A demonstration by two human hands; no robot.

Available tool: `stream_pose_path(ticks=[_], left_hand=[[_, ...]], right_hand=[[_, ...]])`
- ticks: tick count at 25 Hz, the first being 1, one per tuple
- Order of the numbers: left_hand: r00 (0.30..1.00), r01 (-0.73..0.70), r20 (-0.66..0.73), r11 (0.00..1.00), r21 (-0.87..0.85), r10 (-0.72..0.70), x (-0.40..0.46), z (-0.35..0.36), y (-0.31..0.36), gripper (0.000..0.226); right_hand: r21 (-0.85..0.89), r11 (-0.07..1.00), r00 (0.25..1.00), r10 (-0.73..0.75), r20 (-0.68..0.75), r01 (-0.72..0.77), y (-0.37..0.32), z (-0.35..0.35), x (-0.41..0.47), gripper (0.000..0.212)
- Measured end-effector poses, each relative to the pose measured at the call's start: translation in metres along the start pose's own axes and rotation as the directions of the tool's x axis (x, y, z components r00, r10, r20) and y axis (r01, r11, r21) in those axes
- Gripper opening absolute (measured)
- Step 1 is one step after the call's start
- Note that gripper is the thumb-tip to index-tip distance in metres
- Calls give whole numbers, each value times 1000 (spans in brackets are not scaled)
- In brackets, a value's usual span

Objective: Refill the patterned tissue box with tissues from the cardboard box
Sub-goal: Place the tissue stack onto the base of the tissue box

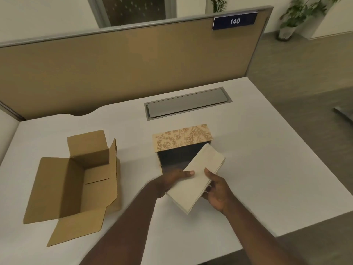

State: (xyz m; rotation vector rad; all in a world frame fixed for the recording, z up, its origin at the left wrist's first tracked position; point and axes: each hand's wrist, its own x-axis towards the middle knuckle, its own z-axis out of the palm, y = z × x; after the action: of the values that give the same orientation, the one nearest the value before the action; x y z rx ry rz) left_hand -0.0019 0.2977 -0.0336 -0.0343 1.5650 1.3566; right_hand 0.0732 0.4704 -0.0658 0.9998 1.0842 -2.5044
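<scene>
Left hand [172,178] and right hand [217,192] gripping a tilted stack of tissues [196,178] from either side, its far end over the open patterned tissue box [183,139], emptied cardboard box [76,178] at left, white counter [267,159]

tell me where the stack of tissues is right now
In the head view the tissue stack is held between the left hand and right hand, angled over the open patterned tissue box, right of the cardboard box.
</scene>
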Motion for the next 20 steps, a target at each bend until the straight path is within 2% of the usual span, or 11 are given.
stream_pose_path(ticks=[3,6,10,13,15,16,19,20], left_hand=[[991,107,-91,993,48,-102,0,-12,-20,55],[979,142,-138,986,-86,-153,-2,-20,-36,65],[984,2,-167,935,-353,-65,0,-20,-48,39],[964,-80,-264,898,-432,-42,4,-19,-53,26],[950,-121,-311,888,-443,-25,5,-20,-53,19],[946,-135,-324,890,-435,-15,5,-22,-53,19],[936,-159,-351,900,-405,7,6,-31,-54,26],[933,-165,-360,899,-406,9,6,-34,-54,28]], right_hand=[[84,996,999,-19,-26,21,7,-5,5,62],[135,989,998,-57,-30,61,10,-4,9,68],[206,973,995,-96,-40,103,16,-2,17,70],[207,972,993,-108,-46,115,20,-3,23,92],[217,968,992,-113,-56,123,18,-3,25,97],[230,965,991,-114,-68,127,16,-4,25,89],[236,965,991,-97,-97,117,6,-8,31,37],[218,971,992,-84,-95,104,0,-9,34,29]])
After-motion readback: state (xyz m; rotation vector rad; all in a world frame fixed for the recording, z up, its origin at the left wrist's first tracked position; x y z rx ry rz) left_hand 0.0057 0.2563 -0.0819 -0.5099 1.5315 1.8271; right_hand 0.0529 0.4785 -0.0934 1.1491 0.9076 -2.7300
